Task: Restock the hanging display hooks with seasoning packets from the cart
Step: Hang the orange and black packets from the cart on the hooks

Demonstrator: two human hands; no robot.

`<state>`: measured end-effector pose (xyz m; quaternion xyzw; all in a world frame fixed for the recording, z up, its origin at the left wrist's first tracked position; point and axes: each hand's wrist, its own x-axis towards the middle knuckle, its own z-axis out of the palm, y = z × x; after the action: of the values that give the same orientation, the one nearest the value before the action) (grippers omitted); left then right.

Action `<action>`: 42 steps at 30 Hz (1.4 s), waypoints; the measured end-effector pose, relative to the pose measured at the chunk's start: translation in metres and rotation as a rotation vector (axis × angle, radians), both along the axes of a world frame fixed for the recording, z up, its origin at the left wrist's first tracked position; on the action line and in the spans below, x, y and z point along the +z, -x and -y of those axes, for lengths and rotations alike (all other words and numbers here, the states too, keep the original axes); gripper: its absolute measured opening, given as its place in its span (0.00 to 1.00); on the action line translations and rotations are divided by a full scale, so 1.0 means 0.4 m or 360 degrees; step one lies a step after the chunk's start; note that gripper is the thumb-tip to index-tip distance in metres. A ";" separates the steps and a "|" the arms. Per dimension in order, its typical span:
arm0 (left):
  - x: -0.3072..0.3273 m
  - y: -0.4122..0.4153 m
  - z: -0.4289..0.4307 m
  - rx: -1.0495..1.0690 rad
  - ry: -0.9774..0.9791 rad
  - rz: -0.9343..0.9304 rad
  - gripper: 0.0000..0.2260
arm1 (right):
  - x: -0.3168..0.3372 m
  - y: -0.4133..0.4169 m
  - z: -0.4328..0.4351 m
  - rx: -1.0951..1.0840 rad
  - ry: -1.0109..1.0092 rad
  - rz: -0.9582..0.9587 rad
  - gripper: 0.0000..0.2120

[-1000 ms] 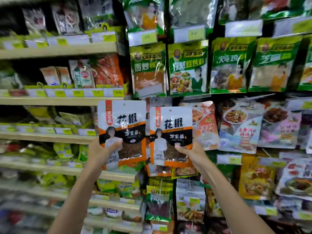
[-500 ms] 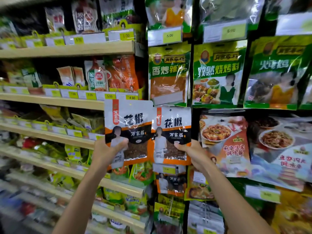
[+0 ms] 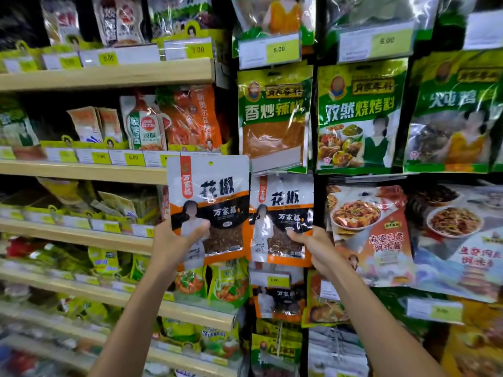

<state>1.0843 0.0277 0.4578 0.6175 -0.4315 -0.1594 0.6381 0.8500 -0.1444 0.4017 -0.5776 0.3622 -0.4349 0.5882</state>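
Head view, mid-restock. Pinched low at its left edge by the left hand (image 3: pixel 174 243): one white-and-orange seasoning packet (image 3: pixel 208 210), thumb curled over the front, other fingers hidden behind. Held upright above that thumb, in front of the wooden shelf edge (image 3: pixel 81 170); hang hole (image 3: pixel 210 163) at the top showing empty, so not on any hook yet. Just right of those fingers, edges meeting: a second matching packet (image 3: pixel 281 216), gripped at its lower right corner by the right hand (image 3: pixel 313 248), thumb on the front, fingers wrapped behind. Raised against the hanging column, top edge tucked under the green chilli packet (image 3: pixel 273 118); cannot tell whether threaded on a hook or only lined up. Below the right fingers: a yellow price tag (image 3: pixel 275 280) and another packet of the same brand (image 3: pixel 275 303) already hanging. Judged stage: two packets in hand at the display, neither clearly hung. Left to do: seat the right one, then the left, then fetch more. Cart out of sight, so remaining stock unknown.
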 end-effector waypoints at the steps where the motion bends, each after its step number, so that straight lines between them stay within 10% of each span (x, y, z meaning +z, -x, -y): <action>1: 0.003 -0.003 0.001 -0.0017 0.0010 -0.0006 0.30 | 0.003 -0.006 0.006 -0.0039 -0.0007 -0.0005 0.31; 6: 0.014 -0.021 0.004 -0.0162 0.0049 -0.0114 0.36 | 0.005 -0.022 0.021 -0.0198 -0.0017 -0.0106 0.37; 12: 0.014 -0.016 0.011 -0.0352 0.0061 -0.0081 0.14 | 0.007 -0.002 -0.060 -0.0503 0.0348 -0.0506 0.25; 16: 0.011 0.005 0.018 -0.0553 0.0070 -0.0073 0.26 | 0.009 0.008 -0.175 -0.0951 0.0757 -0.0329 0.15; 25: -0.035 0.114 0.075 -0.0789 -0.0050 0.0088 0.14 | 0.064 -0.037 -0.251 -0.0363 0.0431 0.0136 0.14; 29: -0.020 0.103 0.090 -0.0623 0.0117 0.0432 0.04 | 0.038 -0.013 -0.241 -0.0460 0.0404 0.0126 0.12; 35: 0.073 -0.021 0.150 0.0637 0.0806 0.1525 0.12 | 0.004 0.016 -0.216 -0.0492 0.0358 -0.0015 0.09; 42: 0.057 -0.105 0.239 0.0558 0.0595 0.1931 0.13 | 0.057 -0.013 -0.168 -0.0546 0.0341 -0.0102 0.02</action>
<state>1.1264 -0.0678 0.4805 0.5377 -0.6281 0.4009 0.3946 0.8553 -0.0773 0.4244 -0.5803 0.4254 -0.5463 0.4288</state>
